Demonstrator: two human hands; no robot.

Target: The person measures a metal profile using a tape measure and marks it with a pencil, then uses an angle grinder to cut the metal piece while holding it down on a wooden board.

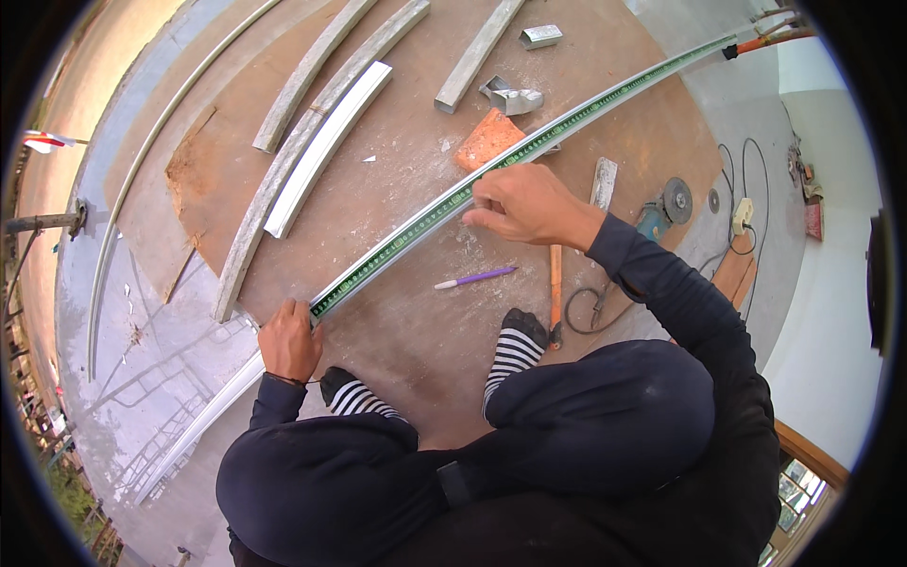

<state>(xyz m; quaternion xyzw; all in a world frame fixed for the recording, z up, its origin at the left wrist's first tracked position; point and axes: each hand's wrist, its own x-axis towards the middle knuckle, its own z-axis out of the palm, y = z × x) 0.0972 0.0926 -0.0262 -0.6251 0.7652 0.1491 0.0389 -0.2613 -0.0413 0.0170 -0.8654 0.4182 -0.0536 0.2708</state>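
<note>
A long green measuring rule (529,146) lies along a pale metal strip (406,241) that runs diagonally across a brown wooden board (397,170). My left hand (288,340) pinches the rule's near end against the strip at the board's front edge. My right hand (524,203) presses fingertips on the rule further up, beside an orange brick piece (487,140). A purple pen (475,277) lies on the board just below my right hand. My feet in striped socks (515,350) rest on the board.
Several grey and white metal bars (326,142) lie at the board's far left. An angle grinder (661,208) with cable, a hammer with orange handle (556,283), a power strip (742,215) and small metal offcuts (515,97) lie to the right. Concrete floor (142,331) surrounds the board.
</note>
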